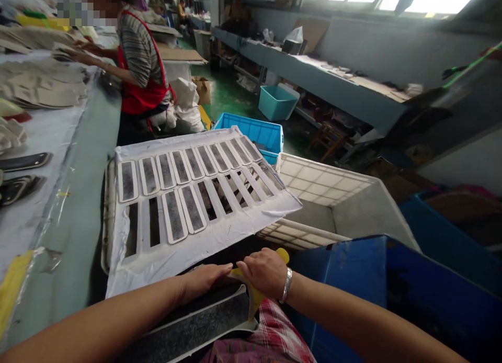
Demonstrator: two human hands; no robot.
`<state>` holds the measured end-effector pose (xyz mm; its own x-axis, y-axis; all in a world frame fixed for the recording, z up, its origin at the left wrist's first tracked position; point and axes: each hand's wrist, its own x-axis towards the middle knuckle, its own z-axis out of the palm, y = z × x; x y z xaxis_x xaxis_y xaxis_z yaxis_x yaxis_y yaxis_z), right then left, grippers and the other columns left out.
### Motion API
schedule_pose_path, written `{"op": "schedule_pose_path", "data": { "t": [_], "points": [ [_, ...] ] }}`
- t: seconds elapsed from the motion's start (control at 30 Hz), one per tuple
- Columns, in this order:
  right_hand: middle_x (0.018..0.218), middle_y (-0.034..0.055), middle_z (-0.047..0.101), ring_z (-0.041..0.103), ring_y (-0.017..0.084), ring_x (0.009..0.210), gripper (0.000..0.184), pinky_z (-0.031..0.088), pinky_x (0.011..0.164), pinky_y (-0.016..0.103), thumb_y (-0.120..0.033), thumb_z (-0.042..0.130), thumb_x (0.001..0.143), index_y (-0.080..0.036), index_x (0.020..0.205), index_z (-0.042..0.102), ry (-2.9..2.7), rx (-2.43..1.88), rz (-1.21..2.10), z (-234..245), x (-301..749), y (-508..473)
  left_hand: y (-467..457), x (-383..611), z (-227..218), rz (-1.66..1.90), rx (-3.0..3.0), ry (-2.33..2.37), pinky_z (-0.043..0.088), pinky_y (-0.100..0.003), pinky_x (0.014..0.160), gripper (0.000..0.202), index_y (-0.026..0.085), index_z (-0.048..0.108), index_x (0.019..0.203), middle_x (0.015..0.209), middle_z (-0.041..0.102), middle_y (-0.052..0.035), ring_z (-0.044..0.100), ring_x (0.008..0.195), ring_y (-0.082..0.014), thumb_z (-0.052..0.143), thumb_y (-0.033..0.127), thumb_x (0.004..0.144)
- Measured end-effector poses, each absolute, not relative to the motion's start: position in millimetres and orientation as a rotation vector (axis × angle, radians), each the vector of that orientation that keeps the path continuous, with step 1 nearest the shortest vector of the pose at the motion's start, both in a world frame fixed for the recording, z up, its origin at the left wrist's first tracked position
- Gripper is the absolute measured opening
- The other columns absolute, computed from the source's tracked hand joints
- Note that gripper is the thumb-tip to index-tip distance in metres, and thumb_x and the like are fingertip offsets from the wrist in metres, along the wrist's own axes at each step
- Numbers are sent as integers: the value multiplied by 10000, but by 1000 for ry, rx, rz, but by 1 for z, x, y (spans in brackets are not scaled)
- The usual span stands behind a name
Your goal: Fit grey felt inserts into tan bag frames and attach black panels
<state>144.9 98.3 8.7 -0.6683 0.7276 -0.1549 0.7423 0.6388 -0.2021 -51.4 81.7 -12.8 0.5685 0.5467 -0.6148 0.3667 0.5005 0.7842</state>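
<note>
A factory floor (long workbenches (325,86), plastic crates (251,133), stacked cut pieces (43,86)).

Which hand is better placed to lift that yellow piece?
Probably the right: the right hand lies on the yellow piece, while the left hand rests flat on the dark strip.

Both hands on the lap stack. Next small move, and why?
Probably draw the yellow piece off the end of the dark strip. The right hand is closed over it there, and the left hand lies flat on the strip, steadying it.
</note>
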Motion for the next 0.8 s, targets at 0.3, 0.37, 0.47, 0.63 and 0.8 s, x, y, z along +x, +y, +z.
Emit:
{"op": "schedule_pose_path", "data": {
  "t": [0.3, 0.37, 0.47, 0.63, 0.8],
  "points": [
    [682, 31, 661, 592, 137, 642, 468, 302, 596, 272, -363, 248, 945, -180, 686, 593, 2809, 1116, -441, 8, 141, 93, 80, -59, -6, 40, 1486, 846, 382, -291, 871, 498, 195, 611, 886, 915, 635, -18, 539, 874, -197, 264, 551, 863],
    [682, 29, 661, 592, 135, 639, 465, 297, 591, 272, -366, 251, 943, -183, 687, 593, 2802, 1096, -469, 9, 141, 93, 79, -59, -4, 14, 1506, 804, 395, -275, 857, 515, 198, 603, 916, 936, 633, -15, 550, 877, -187, 189, 504, 899],
    [687, 33, 665, 600, 138, 642, 485, 290, 573, 272, -376, 238, 944, -183, 689, 602, 2774, 1068, -496, 12, 143, 94, 78, -55, 3, -12, 1533, 790, 383, -264, 890, 488, 203, 582, 1012, 1036, 622, -18, 545, 939, -185, 186, 472, 915],
    [715, 36, 677, 621, 159, 658, 513, 291, 538, 277, -383, 215, 943, -186, 697, 620, 2727, 1108, -518, 14, 150, 89, 77, -47, 11, -36, 1572, 776, 348, -261, 955, 510, 169, 544, 1091, 1112, 591, -44, 528, 1014, -177, 146, 445, 932],
    [726, 79, 679, 625, 181, 653, 541, 326, 549, 280, -407, 202, 939, -178, 729, 645, 2644, 1143, -608, 14, 156, 85, 75, -42, 14, 17, 1536, 781, 302, -268, 1014, 497, 186, 500, 1218, 1218, 559, -36, 489, 1123, -191, 201, 456, 927]
  ]
}}
